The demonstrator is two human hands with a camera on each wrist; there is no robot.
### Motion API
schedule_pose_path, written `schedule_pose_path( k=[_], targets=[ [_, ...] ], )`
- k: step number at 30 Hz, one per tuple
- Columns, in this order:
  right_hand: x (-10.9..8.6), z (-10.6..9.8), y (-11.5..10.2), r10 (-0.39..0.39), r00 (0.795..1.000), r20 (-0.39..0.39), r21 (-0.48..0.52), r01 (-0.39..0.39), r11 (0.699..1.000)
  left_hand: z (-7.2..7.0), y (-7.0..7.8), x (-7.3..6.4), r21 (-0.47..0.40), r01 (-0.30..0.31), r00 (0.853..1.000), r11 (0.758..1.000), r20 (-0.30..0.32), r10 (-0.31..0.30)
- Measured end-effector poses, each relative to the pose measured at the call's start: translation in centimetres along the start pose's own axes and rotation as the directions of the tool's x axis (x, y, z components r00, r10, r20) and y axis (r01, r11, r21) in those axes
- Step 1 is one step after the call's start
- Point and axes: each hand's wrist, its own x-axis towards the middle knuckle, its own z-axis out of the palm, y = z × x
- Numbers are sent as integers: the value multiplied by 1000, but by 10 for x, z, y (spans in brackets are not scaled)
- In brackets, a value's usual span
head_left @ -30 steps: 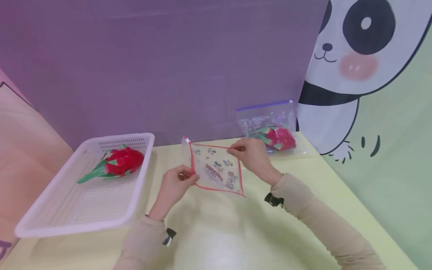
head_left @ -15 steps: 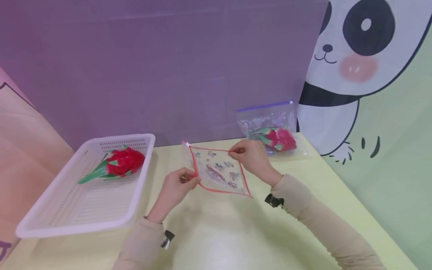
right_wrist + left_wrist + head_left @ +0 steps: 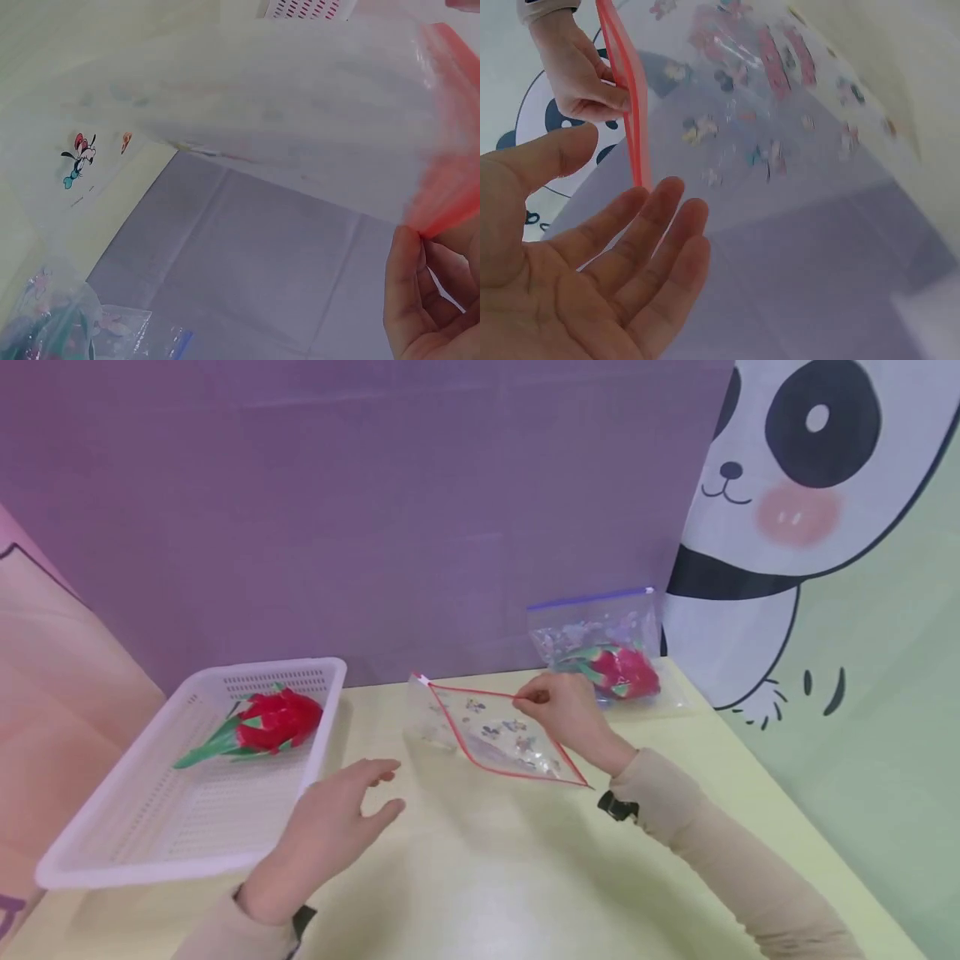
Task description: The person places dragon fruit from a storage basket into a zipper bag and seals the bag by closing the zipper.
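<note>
Purple sheeting (image 3: 360, 527) is forming the backdrop, with a painted panda (image 3: 810, 427) filling the wall on the right, and a pale yellow table (image 3: 487, 877) is stretching below it.

On the left side of the table, a white perforated plastic basket (image 3: 150, 870) is holding one red dragon fruit (image 3: 277, 722) with green leaves, which is lying on its side and has no bag around it. At the far right, a clear bag with a purple-blue zip strip (image 3: 592, 627) is leaning near the backdrop, and a second dragon fruit (image 3: 632, 672) is lying inside it.

Between them, the right hand (image 3: 566, 706) is holding a clear, cartoon-printed bag with red zip edging (image 3: 495, 735), pinching its red edge between thumb and fingers. The mouth is gaping towards the person, its white slider (image 3: 423, 680) sitting at the far left corner. Whether any of the bag is touching the table, I cannot tell. The left hand (image 3: 337, 814) is holding nothing: its thumb and fingers are standing well spread, near the red-edged bag but apart from it, between bag and basket.

As for progress, the work is looking about half done, in my judgement. One fruit is already sitting in a bag, and the red-edged bag is standing unzipped with no fruit showing inside. The basket's fruit is remaining unbagged, and the red zip is not yet closed.
</note>
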Motion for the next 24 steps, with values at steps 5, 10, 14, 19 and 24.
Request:
schedule_pose_path(
  k=[5,10,14,19,24],
  targets=[
    [0,-4,-1,7,999,36,0,-7,1000,-36,-24,-9,182,-7,999,983,-42,15],
    [1,-6,0,22,997,69,-6,-22,1000,-73,-74,4,307,4,996,952,-83,22],
    [3,-8,-2,58,994,89,-39,-55,998,-95,-124,21,357,-80,986,931,-110,127],
    [4,-9,-5,104,988,116,-59,-97,994,-96,-183,41,462,-209,963,862,-57,264],
    [4,-8,-5,110,989,103,-76,-102,992,-73,-227,58,417,-225,974,881,101,201]
  ],
)
